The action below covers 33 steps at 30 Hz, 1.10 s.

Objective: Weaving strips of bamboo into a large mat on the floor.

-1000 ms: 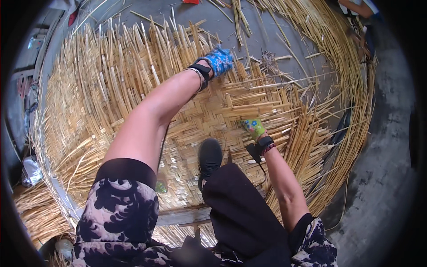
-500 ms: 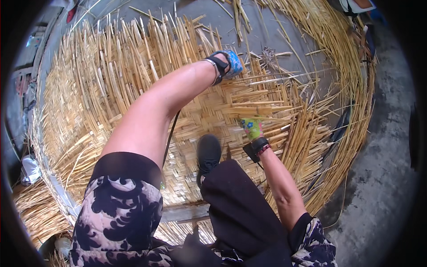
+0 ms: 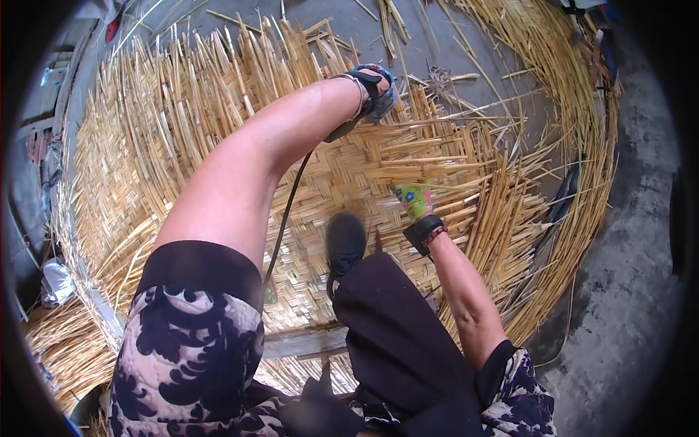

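Observation:
A half-woven mat (image 3: 320, 175) of flat, straw-coloured reed strips lies under me, its loose strip ends sticking out at the far and right sides. My left hand (image 3: 378, 91), in a blue patterned glove with a black strap at the wrist, is at the far part of the weave among the upright ends. Its fingers are hidden and smeared. Nearer and to the right, my right hand (image 3: 415, 199), in a yellow-green flowered glove, is closed at the edge of a bunch of reed strips (image 3: 437, 172) that point right. Its fingertips are partly covered by them.
My dark shoe (image 3: 345, 237) stands on the mat between my arms. Long loose reeds (image 3: 575, 80) curve along the right side, beside bare grey concrete (image 3: 619, 291). Cut stalks (image 3: 393, 29) lie on the grey floor beyond. A reed bundle (image 3: 69, 357) lies at lower left.
My left hand has turned at the wrist and shifted slightly, showing more of its strap. The right hand stays beside the same strips, with its wrist turned a little. The view has shifted slightly.

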{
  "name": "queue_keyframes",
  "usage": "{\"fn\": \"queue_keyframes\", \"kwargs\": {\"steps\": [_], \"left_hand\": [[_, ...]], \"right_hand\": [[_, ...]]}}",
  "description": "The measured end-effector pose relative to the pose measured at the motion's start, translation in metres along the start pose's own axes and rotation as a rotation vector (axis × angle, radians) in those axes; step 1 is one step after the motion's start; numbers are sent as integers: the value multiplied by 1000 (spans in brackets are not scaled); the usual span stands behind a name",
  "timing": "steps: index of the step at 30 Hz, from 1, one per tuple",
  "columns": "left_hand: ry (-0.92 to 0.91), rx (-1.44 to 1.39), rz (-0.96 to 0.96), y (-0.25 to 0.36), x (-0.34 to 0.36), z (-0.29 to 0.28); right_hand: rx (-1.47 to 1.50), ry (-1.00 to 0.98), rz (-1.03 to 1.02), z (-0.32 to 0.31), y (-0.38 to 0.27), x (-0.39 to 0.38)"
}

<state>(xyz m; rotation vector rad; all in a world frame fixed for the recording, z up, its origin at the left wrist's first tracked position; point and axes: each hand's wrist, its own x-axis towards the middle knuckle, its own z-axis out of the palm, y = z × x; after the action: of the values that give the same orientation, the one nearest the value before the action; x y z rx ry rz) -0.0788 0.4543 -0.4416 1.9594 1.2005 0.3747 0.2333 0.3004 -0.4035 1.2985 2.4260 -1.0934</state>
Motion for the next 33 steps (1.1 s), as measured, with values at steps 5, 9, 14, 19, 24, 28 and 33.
{"fn": "queue_keyframes", "kwargs": {"steps": [5,9,14,19,24,28,33], "left_hand": [[-74,381,-84,105,18,-6],[-187,409,-43,123,-12,-42],[-367,616,-62,143,-24,-48],[-336,527,-121,134,-19,-44],[-333,461,-203,125,-7,-40],[-340,439,-284,126,19,-22],[-103,6,31,47,-16,-26]], "right_hand": [[-405,-626,298,-8,45,-36],[-506,-926,318,-2,22,-27],[-418,-298,-4,4,24,-31],[-429,48,-214,10,24,-12],[-504,224,-327,22,23,3],[-563,319,-344,26,41,4],[-397,375,-405,20,-19,11]]}}
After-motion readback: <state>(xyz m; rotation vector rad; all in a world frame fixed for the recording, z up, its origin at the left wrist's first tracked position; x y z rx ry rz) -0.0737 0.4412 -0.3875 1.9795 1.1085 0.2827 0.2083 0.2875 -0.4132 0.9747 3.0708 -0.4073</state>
